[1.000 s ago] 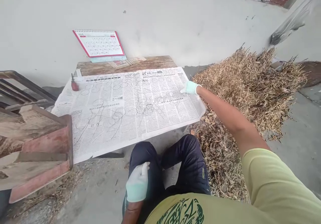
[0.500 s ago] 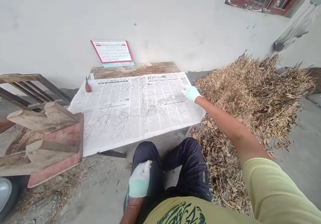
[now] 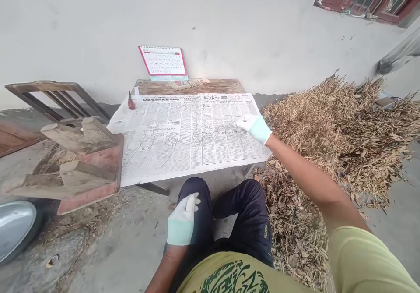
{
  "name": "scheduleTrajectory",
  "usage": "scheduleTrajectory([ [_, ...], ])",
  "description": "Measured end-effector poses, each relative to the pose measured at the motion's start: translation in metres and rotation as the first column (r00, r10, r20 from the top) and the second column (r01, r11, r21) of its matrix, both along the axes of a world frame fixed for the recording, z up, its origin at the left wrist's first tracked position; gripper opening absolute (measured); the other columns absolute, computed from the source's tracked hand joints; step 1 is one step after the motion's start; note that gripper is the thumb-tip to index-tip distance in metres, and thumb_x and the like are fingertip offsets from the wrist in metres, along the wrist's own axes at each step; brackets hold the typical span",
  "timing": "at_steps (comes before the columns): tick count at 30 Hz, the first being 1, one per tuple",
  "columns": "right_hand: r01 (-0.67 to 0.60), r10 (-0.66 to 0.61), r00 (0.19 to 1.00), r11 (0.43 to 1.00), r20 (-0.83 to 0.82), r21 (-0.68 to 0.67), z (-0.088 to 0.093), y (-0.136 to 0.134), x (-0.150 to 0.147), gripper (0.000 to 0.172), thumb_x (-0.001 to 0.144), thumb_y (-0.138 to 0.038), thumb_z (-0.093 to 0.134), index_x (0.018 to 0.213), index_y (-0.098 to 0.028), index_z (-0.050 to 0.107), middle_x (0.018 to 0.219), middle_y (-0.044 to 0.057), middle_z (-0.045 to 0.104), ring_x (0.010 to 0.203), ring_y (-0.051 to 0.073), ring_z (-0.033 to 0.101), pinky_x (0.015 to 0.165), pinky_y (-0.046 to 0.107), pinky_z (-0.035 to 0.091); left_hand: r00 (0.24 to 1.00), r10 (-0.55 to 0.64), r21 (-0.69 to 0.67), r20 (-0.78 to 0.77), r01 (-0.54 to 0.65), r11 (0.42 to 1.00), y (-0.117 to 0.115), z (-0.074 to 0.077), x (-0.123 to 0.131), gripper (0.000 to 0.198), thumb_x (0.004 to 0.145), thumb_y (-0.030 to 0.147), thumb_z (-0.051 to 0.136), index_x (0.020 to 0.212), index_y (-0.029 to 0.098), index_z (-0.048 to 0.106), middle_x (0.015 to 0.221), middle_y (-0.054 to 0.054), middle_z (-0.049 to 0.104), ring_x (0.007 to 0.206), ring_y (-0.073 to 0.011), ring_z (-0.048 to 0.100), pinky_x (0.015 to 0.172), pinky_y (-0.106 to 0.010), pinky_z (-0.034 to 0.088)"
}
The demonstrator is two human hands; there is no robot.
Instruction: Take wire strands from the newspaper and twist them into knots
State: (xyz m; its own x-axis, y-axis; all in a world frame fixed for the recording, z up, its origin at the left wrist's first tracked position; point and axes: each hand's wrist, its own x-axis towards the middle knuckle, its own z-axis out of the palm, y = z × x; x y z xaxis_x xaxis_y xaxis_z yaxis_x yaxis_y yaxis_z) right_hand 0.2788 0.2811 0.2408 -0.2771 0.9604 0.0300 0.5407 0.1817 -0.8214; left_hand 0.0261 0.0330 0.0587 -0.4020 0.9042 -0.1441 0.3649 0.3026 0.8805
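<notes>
Straw pile [image 3: 337,126] heaped right of table [image 3: 216,86], unchanged. Newspaper [image 3: 177,135] lies spread flat over table, not shifted. Right hand [image 3: 254,127], gloved, fingers loosely spread, fingertips on sheet's right part, has slid slightly nearer; looks like smoothing, paper kept down. Left hand [image 3: 181,220] still rests flat on knee, holding nothing.

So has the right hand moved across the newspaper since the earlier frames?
Yes, slightly: the right hand has slid down the newspaper toward its near edge.
</notes>
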Motion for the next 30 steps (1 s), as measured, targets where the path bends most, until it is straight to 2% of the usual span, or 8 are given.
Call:
scheduleTrajectory([
  [6,-0.205,0.145,0.938,0.964,-0.315,-0.168,-0.009,-0.085,-0.034,0.014,0.084,-0.026,0.061,0.072,-0.019,0.061,0.067,-0.001,0.068,0.060,0.012,0.063,0.068,0.026,0.052,0.924,-0.102,0.229,0.370,0.015,0.973,0.034,0.092,0.014,0.066,0.093,0.067,0.056,0.130,0.014,0.070,0.118,-0.014,0.077,0.102,-0.0270,0.073,0.098,-0.043,0.055],
  [10,-0.217,0.136,0.918,0.958,-0.371,-0.186,-0.024,-0.130,-0.061,0.018,0.086,-0.029,0.060,0.069,-0.021,0.061,0.064,-0.002,0.066,0.061,0.013,0.063,0.069,0.027,0.051,0.781,-0.235,0.331,0.578,0.038,0.943,0.056,0.121,0.025,0.065,0.087,0.062,0.070,0.128,0.012,0.071,0.131,-0.018,0.072,0.119,-0.0310,0.069,0.107,-0.045,0.051],
  [16,-0.181,0.094,0.946,0.947,-0.309,-0.265,-0.056,-0.166,-0.087,0.017,0.086,-0.026,0.063,0.069,-0.022,0.063,0.068,-0.002,0.069,0.063,0.013,0.066,0.068,0.027,0.052,0.781,-0.117,0.233,0.614,-0.037,0.972,0.056,0.117,0.033,0.050,0.074,0.053,0.084,0.104,0.012,0.079,0.098,-0.012,0.080,0.094,-0.0267,0.073,0.091,-0.041,0.057],
  [19,-0.248,0.192,0.961,0.917,-0.199,-0.313,-0.063,-0.168,-0.078,0.012,0.086,-0.026,0.064,0.075,-0.022,0.068,0.072,-0.002,0.072,0.067,0.015,0.069,0.069,0.028,0.052,0.822,-0.104,0.206,0.560,-0.016,0.978,0.050,0.114,0.029,0.040,0.075,0.050,0.083,0.091,0.014,0.080,0.089,-0.009,0.080,0.087,-0.0246,0.073,0.083,-0.038,0.058],
  [22,-0.250,0.252,0.967,0.937,-0.024,-0.243,-0.057,-0.157,-0.059,0.012,0.087,-0.031,0.067,0.081,-0.023,0.074,0.078,0.000,0.075,0.075,0.017,0.070,0.075,0.031,0.052,0.862,-0.179,0.190,0.474,0.098,0.977,0.047,0.115,0.020,0.032,0.074,0.047,0.082,0.082,0.016,0.080,0.083,-0.008,0.079,0.084,-0.0237,0.073,0.082,-0.037,0.058],
  [25,-0.244,0.247,0.969,0.959,0.003,-0.145,-0.044,-0.143,-0.045,0.027,0.086,-0.033,0.072,0.111,-0.025,0.076,0.097,0.002,0.077,0.090,0.020,0.072,0.086,0.033,0.053,0.860,-0.371,0.096,0.351,0.362,0.927,0.044,0.114,0.013,0.025,0.073,0.043,0.080,0.077,0.018,0.080,0.073,-0.006,0.077,0.072,-0.0219,0.071,0.070,-0.033,0.058],
  [27,-0.377,0.379,0.925,0.922,0.012,-0.090,-0.038,-0.137,-0.042,0.030,0.089,-0.033,0.069,0.118,-0.027,0.075,0.103,0.001,0.077,0.094,0.020,0.071,0.090,0.034,0.052,0.837,-0.468,0.054,0.284,0.473,0.879,0.042,0.110,0.012,0.022,0.075,0.042,0.076,0.075,0.020,0.080,0.068,-0.003,0.074,0.065,-0.0200,0.069,0.061,-0.030,0.055],
  [30,-0.565,0.566,0.824,0.824,0.030,-0.038,-0.038,-0.134,-0.041,0.019,0.095,-0.032,0.063,0.101,-0.028,0.080,0.103,-0.001,0.077,0.099,0.020,0.070,0.097,0.033,0.050,0.834,-0.488,0.072,0.258,0.487,0.870,0.043,0.105,0.013,0.026,0.080,0.044,0.067,0.076,0.021,0.080,0.065,-0.001,0.073,0.061,-0.0198,0.068,0.057,-0.028,0.054],
])
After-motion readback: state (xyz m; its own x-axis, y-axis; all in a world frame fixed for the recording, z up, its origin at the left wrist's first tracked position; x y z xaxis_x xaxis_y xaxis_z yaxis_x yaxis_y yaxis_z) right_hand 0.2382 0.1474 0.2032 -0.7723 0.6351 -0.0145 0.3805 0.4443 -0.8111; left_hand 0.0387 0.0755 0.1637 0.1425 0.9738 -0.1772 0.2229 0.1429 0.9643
